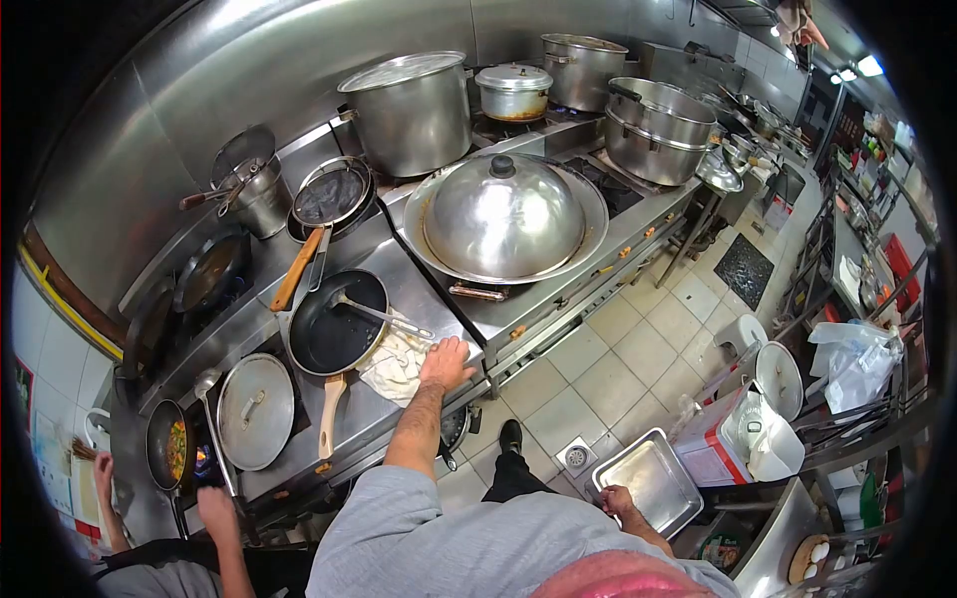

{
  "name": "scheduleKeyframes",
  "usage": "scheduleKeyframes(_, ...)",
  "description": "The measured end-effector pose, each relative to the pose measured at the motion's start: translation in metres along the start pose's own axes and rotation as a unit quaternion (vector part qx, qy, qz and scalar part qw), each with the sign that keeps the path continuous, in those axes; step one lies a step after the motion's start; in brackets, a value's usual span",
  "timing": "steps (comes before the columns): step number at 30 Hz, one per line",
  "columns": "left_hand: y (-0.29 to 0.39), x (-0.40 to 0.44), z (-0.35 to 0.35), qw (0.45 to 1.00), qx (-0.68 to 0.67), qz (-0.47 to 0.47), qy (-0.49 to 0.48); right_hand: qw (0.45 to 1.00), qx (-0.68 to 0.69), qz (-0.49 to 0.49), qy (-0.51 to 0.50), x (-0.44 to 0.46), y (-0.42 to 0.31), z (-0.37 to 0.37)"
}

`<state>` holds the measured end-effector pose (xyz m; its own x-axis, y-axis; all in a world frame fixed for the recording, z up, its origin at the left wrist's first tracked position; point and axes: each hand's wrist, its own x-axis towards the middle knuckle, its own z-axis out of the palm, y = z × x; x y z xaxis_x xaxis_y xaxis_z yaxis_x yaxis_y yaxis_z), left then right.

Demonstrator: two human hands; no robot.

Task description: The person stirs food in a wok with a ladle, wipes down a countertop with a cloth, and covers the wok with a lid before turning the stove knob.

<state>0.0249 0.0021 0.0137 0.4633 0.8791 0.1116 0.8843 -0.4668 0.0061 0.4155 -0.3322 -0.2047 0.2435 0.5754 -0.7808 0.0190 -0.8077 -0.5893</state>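
Note:
My left hand [447,365] is at the right end of a crumpled white cloth [395,371] on the steel counter, with its fingers bent over it. Beside the cloth sits a black frying pan [334,344] with a wooden handle, and a metal ladle [384,316] lies across its rim. Low on my right side, my right hand [620,501] grips the near-left rim of a rectangular metal tray [653,475], which shows a bare, shiny inside. A large wok with a domed steel lid [506,221] stands just beyond my left hand.
Large pots [414,125] line the back of the stove. A co-worker's hand [216,510] is near a pan of food [169,444] over a flame at lower left. A round lid [256,411] lies between us. White containers [738,439] stand right, above the tiled floor [608,349].

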Motion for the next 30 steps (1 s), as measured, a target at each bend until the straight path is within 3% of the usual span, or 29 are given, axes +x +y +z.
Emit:
scheduleKeyframes(6,-0.001,0.002,0.001,0.999,0.01,-0.007,-0.037,1.0,0.0,0.01,0.012,-0.003,-0.005,-0.001)
scheduleKeyframes(30,0.005,0.0,-0.006,0.999,-0.013,-0.016,-0.034,0.998,-0.035,0.024,0.051,-0.021,-0.019,-0.012)
